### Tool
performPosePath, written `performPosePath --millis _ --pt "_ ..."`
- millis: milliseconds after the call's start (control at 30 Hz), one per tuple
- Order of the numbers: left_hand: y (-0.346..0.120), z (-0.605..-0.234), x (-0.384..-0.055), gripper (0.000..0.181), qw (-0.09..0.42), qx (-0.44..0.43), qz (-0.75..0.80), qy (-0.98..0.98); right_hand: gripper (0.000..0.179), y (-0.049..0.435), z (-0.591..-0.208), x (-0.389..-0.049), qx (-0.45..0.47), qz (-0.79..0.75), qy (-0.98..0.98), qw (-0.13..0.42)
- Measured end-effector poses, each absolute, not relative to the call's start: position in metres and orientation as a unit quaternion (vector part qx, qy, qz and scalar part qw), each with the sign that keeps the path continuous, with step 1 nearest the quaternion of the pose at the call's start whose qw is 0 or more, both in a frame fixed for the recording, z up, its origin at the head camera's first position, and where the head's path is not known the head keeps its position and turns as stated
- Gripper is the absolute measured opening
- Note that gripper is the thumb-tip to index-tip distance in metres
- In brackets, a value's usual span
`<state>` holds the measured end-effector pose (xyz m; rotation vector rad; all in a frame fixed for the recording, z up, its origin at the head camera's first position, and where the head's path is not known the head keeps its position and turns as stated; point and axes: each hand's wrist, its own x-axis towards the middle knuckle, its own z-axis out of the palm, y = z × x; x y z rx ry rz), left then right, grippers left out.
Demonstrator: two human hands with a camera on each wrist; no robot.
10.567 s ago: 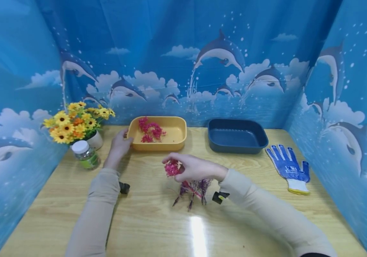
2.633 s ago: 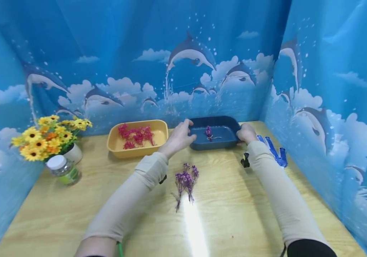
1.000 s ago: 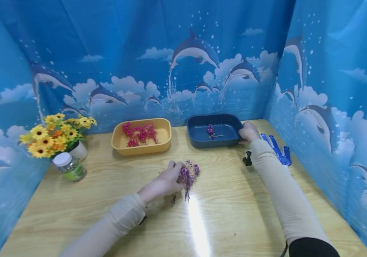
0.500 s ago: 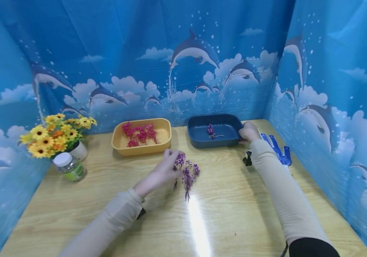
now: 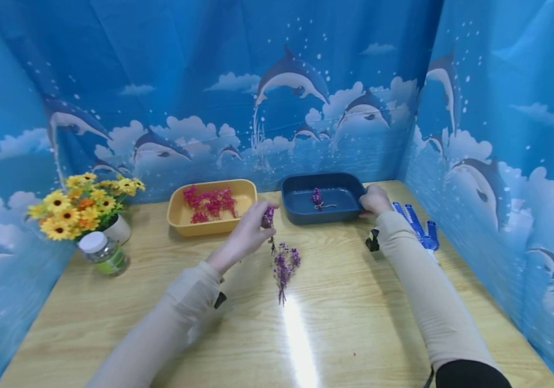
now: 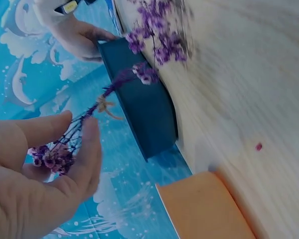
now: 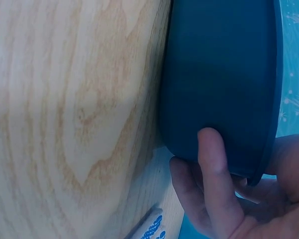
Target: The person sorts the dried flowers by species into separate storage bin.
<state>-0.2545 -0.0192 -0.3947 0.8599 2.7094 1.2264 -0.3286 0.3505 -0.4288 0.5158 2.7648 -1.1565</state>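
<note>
My left hand (image 5: 248,229) pinches a small bunch of purple dried flowers (image 6: 57,157) between thumb and fingers, raised in front of the trays. Twine (image 6: 102,103) ties its stems, and the blossoms lie partly hidden behind my fingers. My right hand (image 5: 376,199) grips the right end of the navy tray (image 5: 325,216), thumb and fingers around its wall in the right wrist view. Inside that tray lies another tied purple bunch (image 5: 317,198). More purple dried flowers (image 5: 284,264) rest on the table just below my left hand.
A yellow tray (image 5: 209,228) holding pink dried flowers (image 5: 211,203) stands left of the navy one. Far left are a white-lidded jar (image 5: 104,254) and a pot of yellow flowers (image 5: 85,207). A blue-and-white glove (image 5: 417,226) lies beyond my right hand.
Earlier, pink flowers in my right hand joined those in the yellow tray; both hands then moved to the navy tray. My left hand has since picked a purple bunch off the table and lifted it traywards.
</note>
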Motion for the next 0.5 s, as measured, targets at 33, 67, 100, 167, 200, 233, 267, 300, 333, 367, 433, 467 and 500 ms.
performPosePath --millis 33,67,100,167,200,233,267,300,333,367,433,467,500 --pt "-0.018 -0.393 -0.258 0.060 0.023 0.278 0.398 0.874 0.024 0.351 -0.429 -0.329 0.170 -0.381 0.907 0.049" --pt "-0.017 -0.392 -0.261 0.061 0.020 0.280 0.398 0.873 0.024 0.351 -0.429 -0.329 0.170 -0.382 0.907 0.049" --pt "-0.015 -0.390 -0.265 0.061 0.017 0.281 0.397 0.874 0.024 0.351 -0.429 -0.329 0.170 -0.382 0.907 0.049" --pt "-0.012 -0.387 -0.273 0.062 0.009 0.278 0.392 0.877 0.025 0.352 -0.430 -0.330 0.170 -0.383 0.907 0.050" --pt "-0.010 -0.385 -0.276 0.062 0.007 0.275 0.393 0.878 0.025 0.352 -0.430 -0.330 0.171 -0.384 0.906 0.050" --pt "-0.008 -0.383 -0.280 0.063 0.004 0.271 0.392 0.879 0.026 0.352 -0.430 -0.330 0.171 -0.386 0.905 0.051" --pt "-0.006 -0.381 -0.283 0.063 0.002 0.266 0.394 0.880 0.027 0.352 -0.430 -0.330 0.171 -0.385 0.905 0.052" --pt "-0.004 -0.380 -0.286 0.064 0.000 0.259 0.396 0.881 0.028 0.352 -0.430 -0.330 0.171 -0.387 0.905 0.053" --pt "-0.003 -0.378 -0.288 0.065 0.000 0.251 0.399 0.882 0.029 0.353 -0.431 -0.330 0.170 -0.388 0.904 0.053" --pt "-0.001 -0.377 -0.290 0.067 0.001 0.243 0.407 0.881 0.030 0.353 -0.431 -0.330 0.170 -0.390 0.903 0.052" --pt "0.001 -0.375 -0.294 0.073 0.004 0.230 0.425 0.875 0.029 0.353 -0.432 -0.330 0.170 -0.393 0.902 0.049" --pt "0.003 -0.375 -0.296 0.076 0.007 0.222 0.438 0.871 0.028 0.353 -0.432 -0.330 0.171 -0.393 0.902 0.048" --pt "0.004 -0.375 -0.297 0.078 0.009 0.213 0.447 0.869 0.026 0.353 -0.432 -0.330 0.171 -0.393 0.902 0.048"
